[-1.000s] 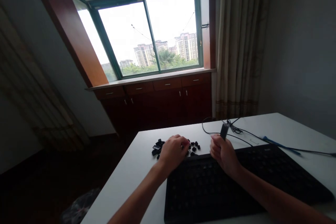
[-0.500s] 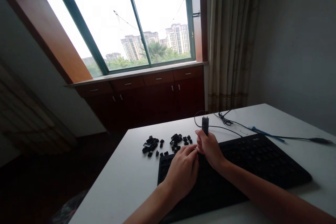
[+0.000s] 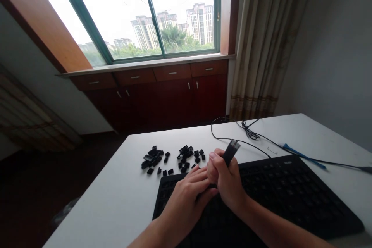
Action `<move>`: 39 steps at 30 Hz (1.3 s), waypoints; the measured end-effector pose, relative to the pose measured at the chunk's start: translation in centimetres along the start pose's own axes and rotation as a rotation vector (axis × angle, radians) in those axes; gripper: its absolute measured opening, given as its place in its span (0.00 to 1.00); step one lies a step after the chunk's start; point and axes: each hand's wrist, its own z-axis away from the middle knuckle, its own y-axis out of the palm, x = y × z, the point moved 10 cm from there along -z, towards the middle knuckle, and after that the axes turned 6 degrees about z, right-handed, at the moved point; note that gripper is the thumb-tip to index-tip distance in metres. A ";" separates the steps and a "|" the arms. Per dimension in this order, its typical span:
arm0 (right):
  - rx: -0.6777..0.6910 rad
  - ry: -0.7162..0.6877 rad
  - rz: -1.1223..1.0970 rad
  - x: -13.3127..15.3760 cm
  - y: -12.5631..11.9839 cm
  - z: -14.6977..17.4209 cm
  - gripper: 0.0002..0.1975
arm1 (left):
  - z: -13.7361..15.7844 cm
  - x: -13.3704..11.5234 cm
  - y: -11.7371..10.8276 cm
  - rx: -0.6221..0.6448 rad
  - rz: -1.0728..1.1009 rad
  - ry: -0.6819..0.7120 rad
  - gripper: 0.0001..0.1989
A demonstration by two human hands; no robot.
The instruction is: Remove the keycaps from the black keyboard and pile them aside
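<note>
A black computer keyboard [image 3: 279,190] lies on the white table, tilted in my view. My right hand [image 3: 228,180] is closed in a fist round a black stick-like tool [image 3: 231,151], whose squared, pale-tipped end sticks up above the fist. Its lower end is hidden by my hands, so I cannot tell its exact kind. My left hand [image 3: 188,190] rests over the left part of the keyboard, fingers stretched towards the right fist, touching or nearly touching it. Loose black keycaps [image 3: 153,157] lie in a heap beyond the keyboard, and a second group of keycaps [image 3: 186,155] sits beside it.
A black cable [image 3: 250,133] is coiled behind the keyboard and runs right across the table [image 3: 101,201]. Near it lie a thin blue tool [image 3: 305,155] and a small bent wire [image 3: 272,150]. Dark cabinets [image 3: 162,97] stand under the window.
The view has tipped down. The tool in my right hand has gone from upright to leaning right, with the fist turned. My left fingers have straightened somewhat.
</note>
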 end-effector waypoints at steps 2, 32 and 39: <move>-0.003 0.016 -0.028 0.0 0.0 -0.3 0.22 | 0.0 0.4 -0.1 -0.026 0.032 -0.016 0.09; -0.095 0.149 0.143 -1.4 0.1 -0.5 0.22 | 2.2 -0.9 -0.9 -0.086 -0.105 0.003 0.13; -0.013 0.060 0.090 -0.9 1.4 -0.2 0.20 | 2.2 -0.5 -1.0 -0.127 -0.131 0.016 0.10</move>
